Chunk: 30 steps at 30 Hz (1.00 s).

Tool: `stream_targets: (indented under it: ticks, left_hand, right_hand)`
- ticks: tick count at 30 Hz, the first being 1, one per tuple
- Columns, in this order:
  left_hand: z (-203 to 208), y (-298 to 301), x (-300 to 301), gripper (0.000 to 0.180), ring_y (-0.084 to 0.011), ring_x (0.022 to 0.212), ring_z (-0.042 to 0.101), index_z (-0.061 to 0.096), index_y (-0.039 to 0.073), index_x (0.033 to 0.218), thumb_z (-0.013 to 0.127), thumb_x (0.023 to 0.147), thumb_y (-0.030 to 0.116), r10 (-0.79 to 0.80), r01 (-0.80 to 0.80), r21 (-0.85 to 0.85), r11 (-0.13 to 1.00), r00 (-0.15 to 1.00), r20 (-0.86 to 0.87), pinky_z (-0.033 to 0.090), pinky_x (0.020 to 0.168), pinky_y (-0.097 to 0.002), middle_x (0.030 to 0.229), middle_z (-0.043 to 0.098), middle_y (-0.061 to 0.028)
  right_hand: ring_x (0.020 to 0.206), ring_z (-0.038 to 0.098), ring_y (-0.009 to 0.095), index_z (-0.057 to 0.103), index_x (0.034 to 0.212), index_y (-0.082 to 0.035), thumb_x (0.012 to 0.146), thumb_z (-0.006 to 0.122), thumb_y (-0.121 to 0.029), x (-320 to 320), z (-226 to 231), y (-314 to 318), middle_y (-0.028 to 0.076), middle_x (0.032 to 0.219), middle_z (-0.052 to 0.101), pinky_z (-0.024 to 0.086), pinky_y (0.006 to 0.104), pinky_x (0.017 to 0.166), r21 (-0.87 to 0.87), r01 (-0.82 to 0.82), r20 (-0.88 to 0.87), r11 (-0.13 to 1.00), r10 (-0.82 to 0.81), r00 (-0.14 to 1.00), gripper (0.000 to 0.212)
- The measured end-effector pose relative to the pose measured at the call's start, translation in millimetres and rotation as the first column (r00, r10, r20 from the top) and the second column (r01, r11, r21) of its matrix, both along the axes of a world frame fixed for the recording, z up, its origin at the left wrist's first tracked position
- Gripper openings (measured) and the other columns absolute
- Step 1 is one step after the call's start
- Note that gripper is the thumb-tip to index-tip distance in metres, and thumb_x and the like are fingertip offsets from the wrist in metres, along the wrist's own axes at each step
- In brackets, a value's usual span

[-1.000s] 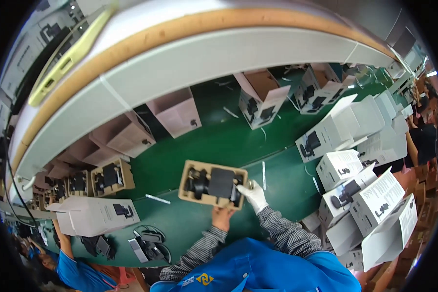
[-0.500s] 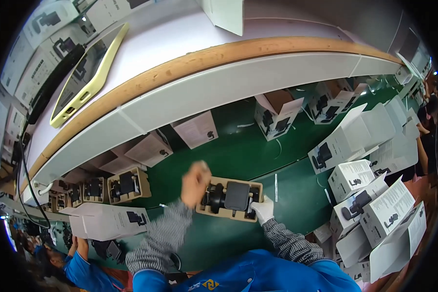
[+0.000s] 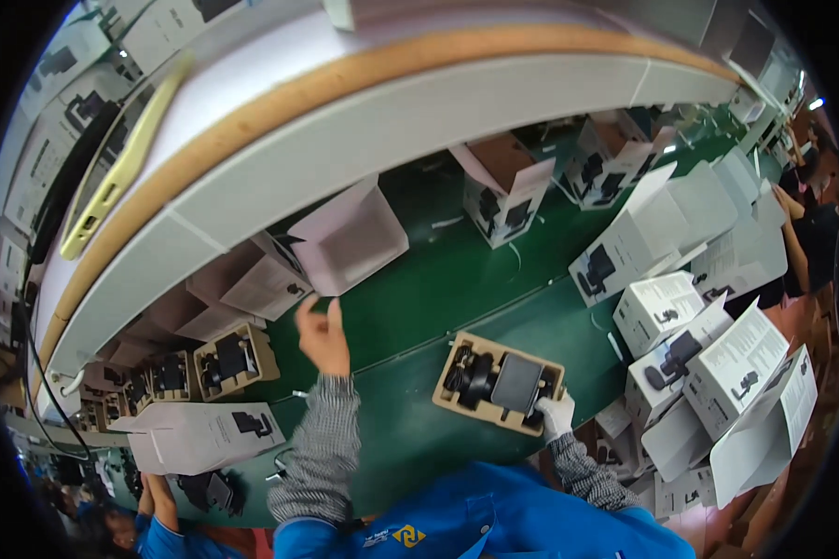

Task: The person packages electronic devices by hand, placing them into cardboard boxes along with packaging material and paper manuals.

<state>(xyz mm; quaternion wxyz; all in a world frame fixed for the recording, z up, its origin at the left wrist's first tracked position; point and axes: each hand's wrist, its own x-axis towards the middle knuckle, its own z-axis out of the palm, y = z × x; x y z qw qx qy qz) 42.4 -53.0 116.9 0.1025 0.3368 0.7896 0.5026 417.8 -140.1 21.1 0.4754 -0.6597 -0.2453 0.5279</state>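
My left hand (image 3: 324,343), bare, is raised over the green bench with thumb and fingers apart and no object seen between them. Just beyond its fingertips is a white box (image 3: 359,233), tilted so its hollow inside shows; whether they touch I cannot tell. Wearing a white glove, my right hand (image 3: 557,415) is closed on the right end of a brown moulded tray (image 3: 447,399). The tray carries a black square-faced device (image 3: 517,381), a round black part (image 3: 478,375) and a coiled black cable (image 3: 458,370). The glove hides the tray's right corner.
Several filled trays (image 3: 226,363) line the left side, behind a white carton (image 3: 205,436). Open cartons (image 3: 508,191) stand at the back; more white boxes (image 3: 662,312) crowd the right. A shelf with a wooden edge (image 3: 391,61) spans the far side. Other people work at both sides.
My left hand has moved left and away from the tray, toward the white box. That box has tipped, showing its inside. With my right hand, the tray has shifted right and turned slightly.
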Motion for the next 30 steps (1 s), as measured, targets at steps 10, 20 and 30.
stream_targets:
  ticks: [10, 20, 30]
  left_hand:
    - [-7.3, -11.1, 40.4, 0.038, -0.0216, 0.09, 0.058, 0.053, 0.001, 0.11, 0.065, 0.078, 0.02, -0.081, 0.257, 0.167, 0.952, 0.734, -0.674, 0.044, 0.08, -0.0311, 0.099, 0.06, -0.0128]
    - [-57.8, -17.3, 137.4, 0.04, -0.031, 0.099, 0.055, 0.048, -0.004, 0.117, 0.059, 0.083, 0.015, -0.614, 0.593, -0.219, 0.775, 0.788, -0.043, 0.043, 0.085, -0.0353, 0.104, 0.059, -0.02]
    - [-88.3, -28.3, 226.5, 0.041, -0.0244, 0.097, 0.055, 0.044, -0.006, 0.12, 0.055, 0.086, 0.013, -0.359, 0.373, 0.057, 0.926, 0.823, 0.44, 0.044, 0.082, -0.0297, 0.111, 0.055, -0.0191]
  right_hand:
    - [0.064, 0.054, 0.018, 0.056, 0.095, 0.004, 0.059, 0.054, 0.005, 13.6, 2.7, 10.3, 0.011, 0.078, 0.06, 0.047, 0.0253, 0.061, -0.04, -0.033, 0.02, 0.999, 0.034, 0.999, 0.037]
    - [0.069, 0.056, 0.02, 0.057, 0.093, 0.003, 0.057, 0.057, 0.002, 98.2, 3.8, -34.0, 0.012, 0.08, 0.061, 0.047, 0.0259, 0.066, -0.017, 0.262, 0.042, 0.965, -0.261, 0.964, 0.036]
    - [0.071, 0.056, 0.02, 0.057, 0.094, 0.002, 0.057, 0.057, 0.001, 116.5, -2.5, -29.6, 0.012, 0.084, 0.061, 0.046, 0.025, 0.066, 0.045, 0.221, 0.168, 0.974, -0.226, 0.96, 0.037]
